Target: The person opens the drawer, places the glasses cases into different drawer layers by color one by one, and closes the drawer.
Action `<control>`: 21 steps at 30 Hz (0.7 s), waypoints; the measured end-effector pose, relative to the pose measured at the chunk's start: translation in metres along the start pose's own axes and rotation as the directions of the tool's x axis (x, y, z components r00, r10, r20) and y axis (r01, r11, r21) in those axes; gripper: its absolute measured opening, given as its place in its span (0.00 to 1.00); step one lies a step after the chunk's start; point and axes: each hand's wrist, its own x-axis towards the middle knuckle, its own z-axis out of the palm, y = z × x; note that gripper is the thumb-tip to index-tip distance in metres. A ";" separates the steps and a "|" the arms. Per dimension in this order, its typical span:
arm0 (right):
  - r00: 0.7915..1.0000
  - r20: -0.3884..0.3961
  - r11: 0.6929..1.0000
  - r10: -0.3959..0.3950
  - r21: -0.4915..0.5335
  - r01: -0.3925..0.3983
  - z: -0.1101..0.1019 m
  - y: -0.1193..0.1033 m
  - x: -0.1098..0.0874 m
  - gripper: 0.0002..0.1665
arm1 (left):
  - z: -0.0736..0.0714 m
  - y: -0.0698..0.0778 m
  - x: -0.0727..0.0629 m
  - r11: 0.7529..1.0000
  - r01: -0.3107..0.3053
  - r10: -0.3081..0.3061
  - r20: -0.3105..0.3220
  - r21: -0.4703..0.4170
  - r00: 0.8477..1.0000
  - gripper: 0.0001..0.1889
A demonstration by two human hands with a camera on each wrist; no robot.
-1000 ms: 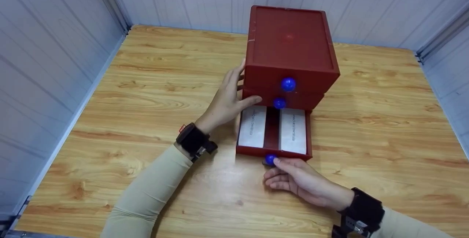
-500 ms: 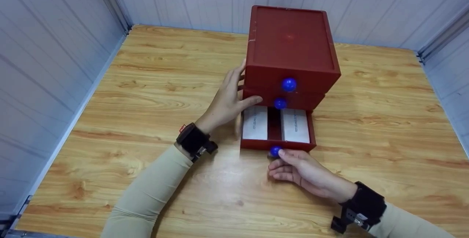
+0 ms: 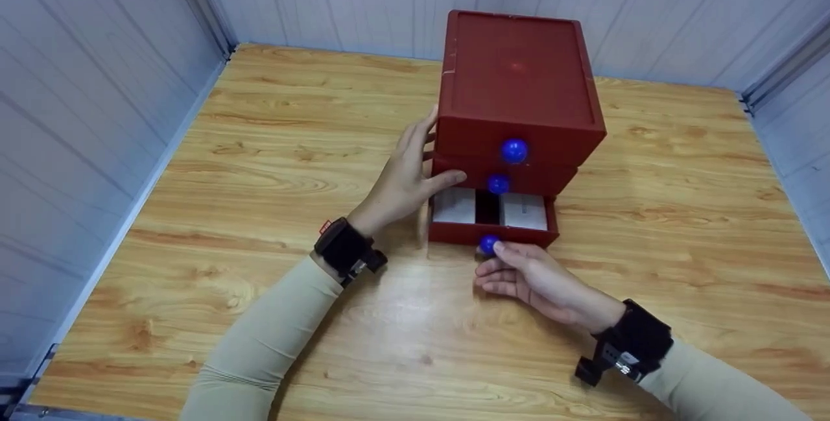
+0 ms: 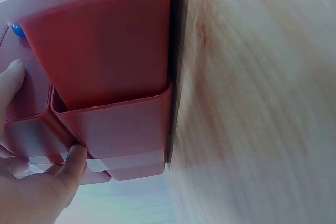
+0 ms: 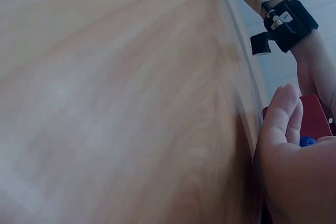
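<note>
A small red drawer unit (image 3: 519, 67) with a blue knob on each stacked drawer stands on the wooden table. Its bottom drawer (image 3: 454, 233) is partly pulled out, and two white packs (image 3: 524, 211) lie side by side in it with a gap between them. My right hand (image 3: 541, 281) holds that drawer's knob (image 3: 489, 244) by thumb and fingers, its other fingers loosely bent below. My left hand (image 3: 408, 171) rests against the unit's left side, fingers along the side and thumb on the middle drawer's front. In the left wrist view the bottom drawer's side (image 4: 105, 51) juts from its housing.
Pale panelled walls (image 3: 324, 6) close in the back and both sides of the table (image 3: 292, 122). Both wrists carry black straps with cameras. The middle and top drawers are pushed in, their knobs (image 3: 514, 150) facing the front.
The bottom drawer has slid inward, away from me, with my right hand moving along on its knob. Less of the white packs shows. My left hand has stayed in place.
</note>
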 end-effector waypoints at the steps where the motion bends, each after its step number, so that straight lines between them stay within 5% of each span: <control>1: 1.000 0.004 1.000 -0.005 0.001 0.005 -0.001 -0.001 0.001 0.22 | 0.000 0.001 0.000 1.000 0.003 -0.003 0.002 0.001 1.000 0.55; 21: 0.999 -0.017 0.999 -0.033 0.023 0.034 -0.012 -0.018 0.025 0.24 | 0.002 0.000 0.001 0.999 -0.012 0.012 0.001 -0.033 1.000 0.55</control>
